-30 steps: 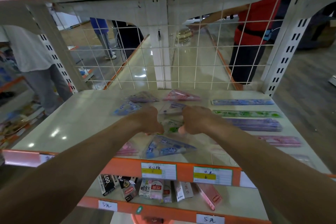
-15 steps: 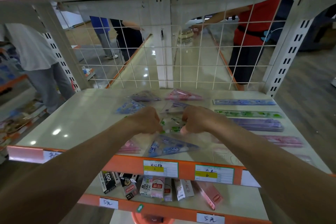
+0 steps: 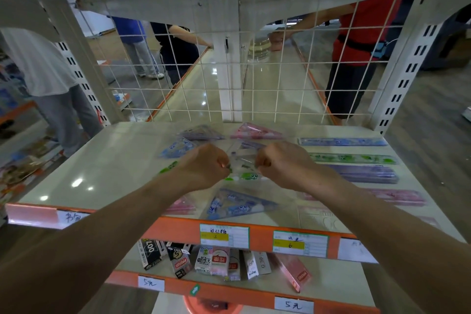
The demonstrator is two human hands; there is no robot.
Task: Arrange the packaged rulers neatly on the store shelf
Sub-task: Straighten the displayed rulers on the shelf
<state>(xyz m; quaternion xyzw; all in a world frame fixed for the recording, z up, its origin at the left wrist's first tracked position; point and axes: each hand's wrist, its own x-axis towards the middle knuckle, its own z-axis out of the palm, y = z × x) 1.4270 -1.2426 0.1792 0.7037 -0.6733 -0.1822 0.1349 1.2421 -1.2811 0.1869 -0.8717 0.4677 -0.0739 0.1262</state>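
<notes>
My left hand (image 3: 204,167) and my right hand (image 3: 283,163) each pinch one side of a clear packaged green triangle ruler (image 3: 243,169) held just above the cream shelf (image 3: 107,160). Around it lie other packaged triangle rulers: blue (image 3: 175,148), purple (image 3: 201,132) and pink (image 3: 256,132) at the back, a blue one (image 3: 237,205) and a pink one (image 3: 182,205) at the front. On the right lies a row of long straight rulers: blue (image 3: 341,141), green (image 3: 354,158), purple (image 3: 364,173), pink (image 3: 397,196).
A white wire grid (image 3: 229,71) closes the shelf's back; white uprights stand at both sides. An orange front edge with price labels (image 3: 224,236) runs below. The lower shelf holds several small boxes (image 3: 211,261). People stand behind the grid.
Both hands have lifted the green triangle ruler package slightly and drawn a little apart; the view has shifted a bit.
</notes>
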